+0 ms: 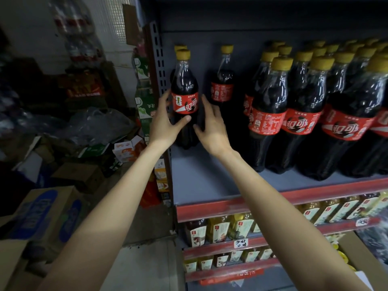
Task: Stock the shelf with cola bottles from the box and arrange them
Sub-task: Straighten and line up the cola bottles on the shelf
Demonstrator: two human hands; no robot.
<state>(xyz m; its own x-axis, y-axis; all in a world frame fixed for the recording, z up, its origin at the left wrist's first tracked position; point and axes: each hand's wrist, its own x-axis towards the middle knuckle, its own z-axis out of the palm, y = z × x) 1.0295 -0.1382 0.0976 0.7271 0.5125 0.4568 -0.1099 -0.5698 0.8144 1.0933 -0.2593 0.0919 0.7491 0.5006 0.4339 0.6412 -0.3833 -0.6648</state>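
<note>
dark plastic, this is the cola bottle with yellow cap and red label [184, 97] that stands at the left end of the grey metal shelf [201, 177], in the upper middle of the frame, just beside the perforated grey upright post [157, 59]. a second yellow cap shows right behind it. the left hand [164, 120] grips this bottle from its left side, the thumb curled across the front under the label and the fingers going round the far side. the right hand [211, 124] is at the bottle's right side with straight, spread fingers; i cannot tell if it touches the bottle or is just beside it, and it holds nothing.

more to the right a single cola bottle [223, 85] stands at the back, and then the dense group of cola bottles [315, 114] fills the right of the frame. the front of the shelf between is bare.

the step in hand seems to be arranging this bottle. to do it well, i think the person should keep it upright, turn the label to the front, slide it without lifting much, and line it with the neighbours so rows stay straight. the box is perhaps the cardboard one at the lower right corner [361, 259].
</note>
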